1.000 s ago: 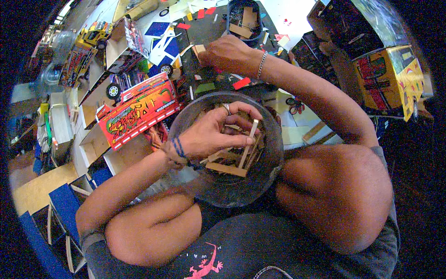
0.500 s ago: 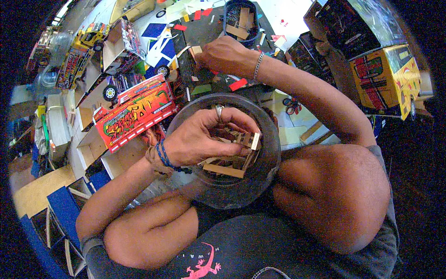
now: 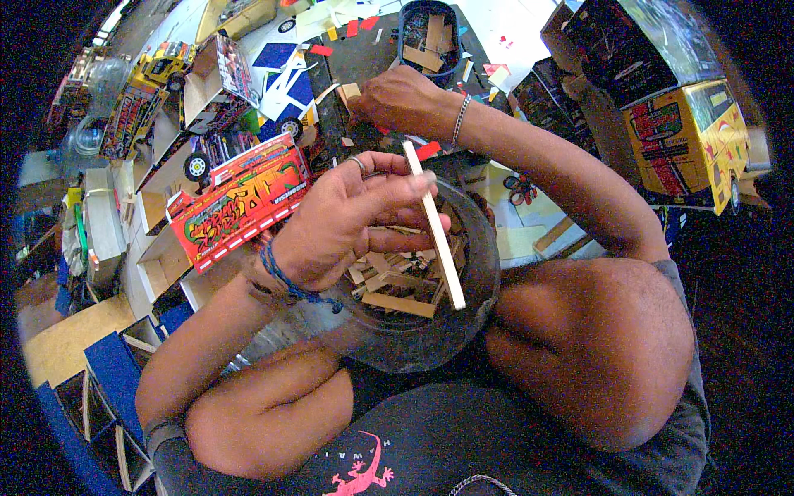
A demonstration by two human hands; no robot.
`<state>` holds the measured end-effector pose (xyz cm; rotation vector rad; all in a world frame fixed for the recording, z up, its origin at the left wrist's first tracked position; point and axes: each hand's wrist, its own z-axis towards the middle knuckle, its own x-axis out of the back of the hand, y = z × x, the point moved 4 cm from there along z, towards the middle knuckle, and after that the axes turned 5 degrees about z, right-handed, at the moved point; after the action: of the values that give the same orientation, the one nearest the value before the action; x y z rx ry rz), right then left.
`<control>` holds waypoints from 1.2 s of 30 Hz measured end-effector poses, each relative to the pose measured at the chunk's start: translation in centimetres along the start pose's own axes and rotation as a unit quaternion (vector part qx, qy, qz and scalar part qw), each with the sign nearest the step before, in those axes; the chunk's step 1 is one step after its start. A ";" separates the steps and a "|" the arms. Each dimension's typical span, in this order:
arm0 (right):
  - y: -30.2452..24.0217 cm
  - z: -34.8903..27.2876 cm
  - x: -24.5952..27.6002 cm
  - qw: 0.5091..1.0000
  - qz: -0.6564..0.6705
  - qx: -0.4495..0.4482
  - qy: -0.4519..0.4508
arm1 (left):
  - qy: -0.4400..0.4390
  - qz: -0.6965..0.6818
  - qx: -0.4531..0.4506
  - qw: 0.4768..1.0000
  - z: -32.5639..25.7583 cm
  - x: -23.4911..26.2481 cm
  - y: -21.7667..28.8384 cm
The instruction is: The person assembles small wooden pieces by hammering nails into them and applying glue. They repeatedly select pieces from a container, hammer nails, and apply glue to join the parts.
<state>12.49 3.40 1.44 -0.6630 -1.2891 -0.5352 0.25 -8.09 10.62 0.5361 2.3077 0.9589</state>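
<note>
Between the thumb and fingers of my left hand (image 3: 343, 211) is a thin, pale wooden strip (image 3: 442, 244), tilted above a round clear plastic tub (image 3: 405, 351). The tub sits between my legs and contains several wood offcuts (image 3: 399, 303). Farther off, my right hand (image 3: 405, 99) is curled closed over a dark work board (image 3: 360, 58). A small piece of wood (image 3: 349, 88) shows at its fingers, which are mostly hidden beneath the hand.
A red decorated toy truck body (image 3: 240, 202) lies left of the tub, among other model trucks. A yellow truck (image 3: 682, 149) stands at the right. Beyond my right hand are a dark oval container (image 3: 430, 62) with wood pieces and scattered coloured scraps.
My left hand has risen out of the tub with the wooden strip, now turned lengthwise to view. My right hand stays in place over the board.
</note>
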 end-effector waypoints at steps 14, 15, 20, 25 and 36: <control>-0.3 -0.3 0.5 1.000 -0.019 -0.002 -0.003 | 0.008 -0.091 0.046 0.995 0.5 1.1 -0.1; -0.3 -0.3 0.5 1.000 -0.015 -0.001 -0.003 | 0.010 -0.088 0.048 0.995 0.5 1.2 -0.1; -0.2 -0.2 0.5 1.000 0.006 -0.001 0.006 | 0.009 -0.095 0.036 0.995 0.4 1.1 -0.1; -0.2 -0.2 0.5 1.000 0.002 0.011 0.008 | 0.014 -0.086 0.039 0.995 0.4 1.0 0.0; -0.4 -0.5 0.1 1.000 0.027 -0.016 -0.003 | 0.071 0.091 -0.059 0.992 -0.1 5.5 4.1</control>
<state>12.59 2.77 1.49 -0.7238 -1.2672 -0.5111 -3.34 -2.42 11.73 0.6559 2.3380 1.2499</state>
